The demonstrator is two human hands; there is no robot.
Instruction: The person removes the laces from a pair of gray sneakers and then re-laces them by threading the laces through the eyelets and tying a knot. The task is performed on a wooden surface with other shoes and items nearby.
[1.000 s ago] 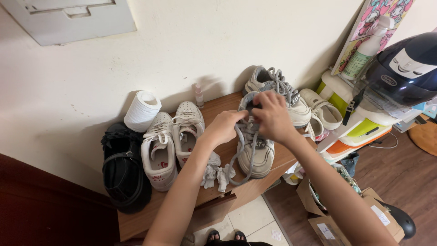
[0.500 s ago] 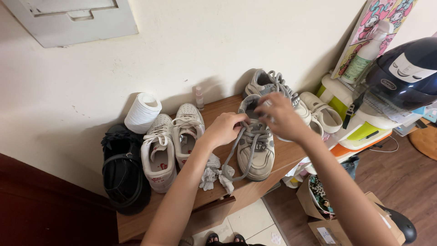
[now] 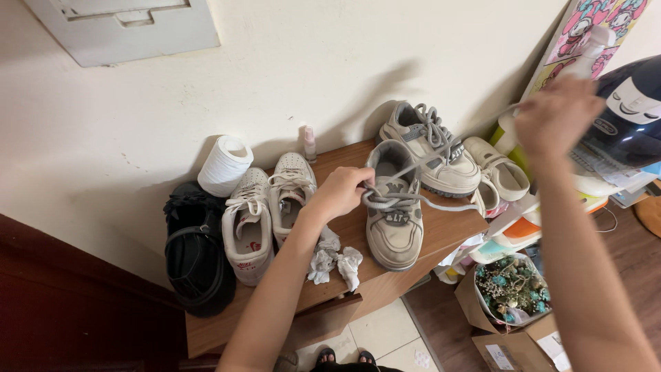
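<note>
A beige and grey sneaker stands toe toward me on a wooden cabinet top. My left hand grips its left side by the eyelets and the grey shoelace. My right hand is raised far to the right, fingers closed on the lace's end, which runs taut from the shoe up to it. The matching sneaker rests behind against the wall, fully laced.
A pair of white sneakers, black sandals, a paper roll, a small spray bottle and crumpled tissues share the top. Slip-ons, a dark helmet, stacked bins and cardboard boxes crowd the right.
My right hand has left the sneaker's tongue and swung up to the right, drawing the lace out tight. The loose loop that hung over the toe is gone. My left hand stays.
</note>
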